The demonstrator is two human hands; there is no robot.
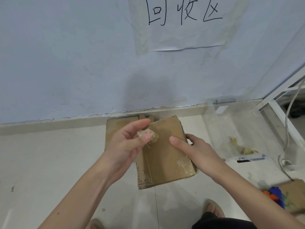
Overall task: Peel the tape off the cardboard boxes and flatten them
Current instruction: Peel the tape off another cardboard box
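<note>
A flattened brown cardboard box (165, 159) is held up in front of me. My right hand (196, 151) grips its right edge, thumb across the front face and fingers behind. My left hand (130, 141) pinches a crumpled wad of clear tape (149, 135) between thumb and fingers, just off the box's upper left. A patch of clear tape (185, 164) still sticks to the box's lower right corner. More flattened cardboard (115, 128) leans against the skirting behind.
A clear plastic bin (222, 128) with tape scraps (244, 149) stands on the floor at right. Another cardboard box (295, 195) with colourful items sits at the lower right. A white frame (280, 113) and cable run along the right. My sandalled feet (214, 209) are below.
</note>
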